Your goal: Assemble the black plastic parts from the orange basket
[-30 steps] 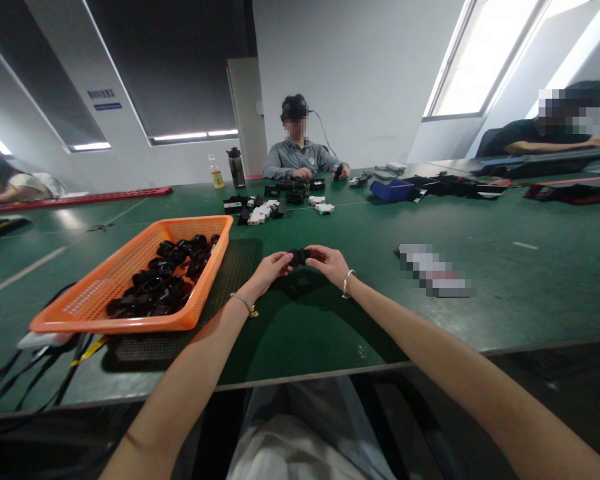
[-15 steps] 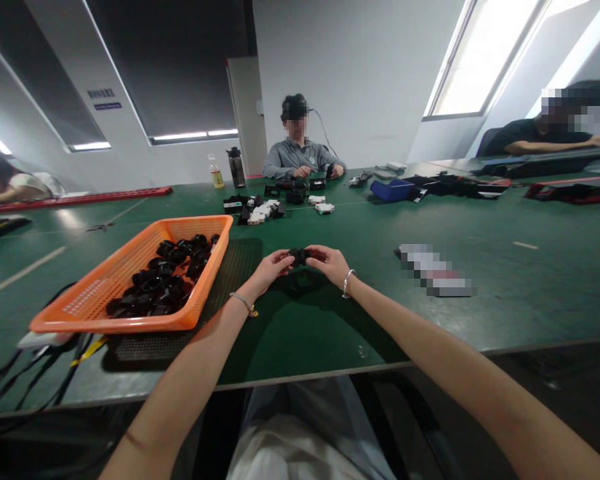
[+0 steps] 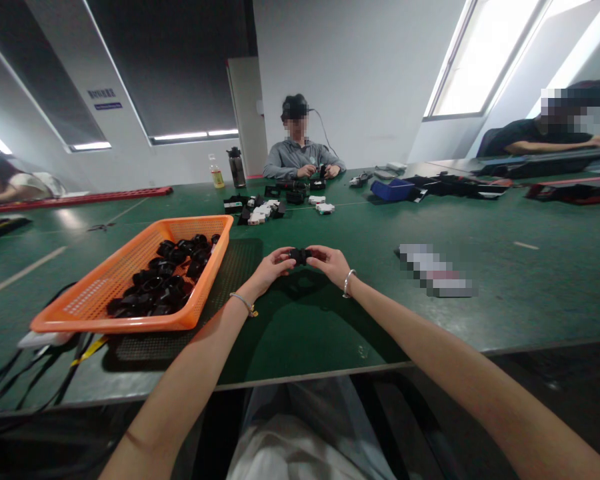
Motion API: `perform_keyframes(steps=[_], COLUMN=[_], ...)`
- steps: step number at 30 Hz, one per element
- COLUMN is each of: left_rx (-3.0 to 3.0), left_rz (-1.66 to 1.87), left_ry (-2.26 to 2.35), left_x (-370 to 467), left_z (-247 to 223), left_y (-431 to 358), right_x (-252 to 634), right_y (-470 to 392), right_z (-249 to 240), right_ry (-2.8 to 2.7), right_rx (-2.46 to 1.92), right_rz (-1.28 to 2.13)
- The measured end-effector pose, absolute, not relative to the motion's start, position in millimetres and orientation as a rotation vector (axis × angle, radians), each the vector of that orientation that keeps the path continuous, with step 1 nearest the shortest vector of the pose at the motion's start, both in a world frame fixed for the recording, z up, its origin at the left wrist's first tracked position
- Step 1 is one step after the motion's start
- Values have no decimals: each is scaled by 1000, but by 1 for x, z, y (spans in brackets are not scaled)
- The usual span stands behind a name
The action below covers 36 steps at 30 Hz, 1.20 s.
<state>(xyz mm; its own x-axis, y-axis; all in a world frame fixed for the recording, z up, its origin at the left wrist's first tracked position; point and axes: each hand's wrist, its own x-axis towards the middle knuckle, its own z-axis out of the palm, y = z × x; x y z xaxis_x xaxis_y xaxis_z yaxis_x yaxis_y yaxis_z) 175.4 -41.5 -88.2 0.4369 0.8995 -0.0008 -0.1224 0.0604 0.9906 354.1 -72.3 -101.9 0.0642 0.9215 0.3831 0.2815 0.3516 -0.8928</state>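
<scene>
The left hand (image 3: 274,265) and right hand (image 3: 333,263) close a fingertip grip on opposite ends of the black part (image 3: 299,256) at 12 o'clock, with the orange basket (image 3: 130,325) at 10 o'clock, and uneven finger pressure could let the part slip onto the tabletop (image 3: 300,340).

No words or numbers clear enough to read. On the wall (image 3: 155,167) at the back left, a row of big dark letters (image 3: 101,93), too fuzzy to make out. Just under it, a blue strip (image 3: 109,106) with tiny pale writing, too small to read. On the clear bottle (image 3: 213,163), a yellow label (image 3: 219,179), too small to read. On the gray top (image 3: 285,160) of the person across, a tiny pale mark (image 3: 313,160), too small to tell.
</scene>
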Motion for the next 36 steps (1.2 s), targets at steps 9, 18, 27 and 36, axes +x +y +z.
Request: perform_keyframes(steps=[9, 18, 27, 36], left_rx=[1243, 1217, 1244, 1259], left_rz=[962, 931, 901, 912], left_ry=[789, 876, 846, 849], left_x=[176, 180, 178, 178], left_z=[-88, -89, -88, -87], left_y=[-42, -39, -40, -42], right_x=[351, 350, 351, 351], right_y=[-72, -73, -73, -73], right_z=[-101, -102, -102, -101], right_ry=[-1477, -1467, -1477, -1462], right_rx=[-1106, -1129, -1135, -1136], right_rz=[698, 673, 675, 683])
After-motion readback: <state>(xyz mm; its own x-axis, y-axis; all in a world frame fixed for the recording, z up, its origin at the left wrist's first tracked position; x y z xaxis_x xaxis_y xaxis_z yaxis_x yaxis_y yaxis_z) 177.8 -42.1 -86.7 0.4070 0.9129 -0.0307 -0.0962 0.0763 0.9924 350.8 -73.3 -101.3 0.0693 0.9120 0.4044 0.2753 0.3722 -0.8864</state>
